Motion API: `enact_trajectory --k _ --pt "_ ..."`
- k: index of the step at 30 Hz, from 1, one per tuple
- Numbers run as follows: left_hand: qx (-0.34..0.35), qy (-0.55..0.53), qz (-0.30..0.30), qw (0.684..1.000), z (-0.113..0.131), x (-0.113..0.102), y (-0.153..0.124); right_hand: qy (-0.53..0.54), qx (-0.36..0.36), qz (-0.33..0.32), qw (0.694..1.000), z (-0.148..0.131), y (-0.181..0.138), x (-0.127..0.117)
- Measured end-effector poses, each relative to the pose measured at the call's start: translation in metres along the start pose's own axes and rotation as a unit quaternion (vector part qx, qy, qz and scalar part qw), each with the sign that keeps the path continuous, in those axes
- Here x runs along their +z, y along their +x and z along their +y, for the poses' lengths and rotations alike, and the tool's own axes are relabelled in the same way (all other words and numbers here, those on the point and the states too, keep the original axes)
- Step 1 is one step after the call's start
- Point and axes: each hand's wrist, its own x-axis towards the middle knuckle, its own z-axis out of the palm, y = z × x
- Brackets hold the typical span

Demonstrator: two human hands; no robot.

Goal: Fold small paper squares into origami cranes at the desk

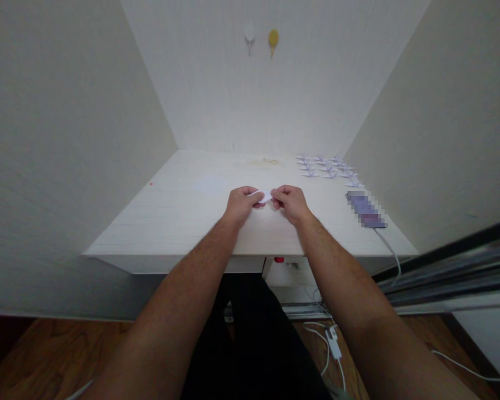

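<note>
Several paper cranes (330, 173), pale and small, stand in rows at the far right part of the white desk (183, 222); in front of them, near the right edge, we see a flat device like a phone (365, 210), its screen blurred, and from it a white cable (386, 243) goes down over the front edge; left of the middle lies a pale sheet (210, 183), and behind the hands there are yellowish marks (266, 161) on the surface; on the back wall we notice a white hook (249, 34) and a yellow hook (273, 38); on the wooden floor, at the right, rests a white power strip (333, 341) with its cords; under the desk top there is an open compartment (289, 278), and in it we see a red object (279, 259), too small for us to name; the folded paper (266, 196) is between the two hands, above the middle of the desk; the left hand (242, 204) pinches its left end with thumb and fingers, and the right hand (289, 201) pinches the right end in the same way; the thumbs cover both ends, so we see only the middle part well.
</note>
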Motion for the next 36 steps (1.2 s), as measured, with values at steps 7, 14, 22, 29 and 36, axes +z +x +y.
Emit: enact_trajectory --k 7,14,22,29,36 --pt "-0.007 -0.016 0.002 1.000 0.002 0.001 -0.002 -0.001 0.025 -0.006 1.000 0.000 -0.003 0.005" --pt "-0.004 0.037 -0.045 0.998 0.008 0.005 -0.006 -0.005 0.007 0.004 1.000 0.001 -0.002 0.003" --pt "0.028 0.057 -0.050 0.997 0.007 0.005 -0.005 -0.009 0.002 -0.001 1.000 -0.004 -0.004 0.005" --pt "0.016 0.035 -0.034 0.999 0.008 0.006 -0.006 -0.017 0.005 -0.017 1.000 0.003 -0.001 0.003" --pt "0.015 0.058 -0.029 0.998 0.005 0.007 -0.007 -0.008 0.005 -0.008 1.000 0.006 0.001 0.002"
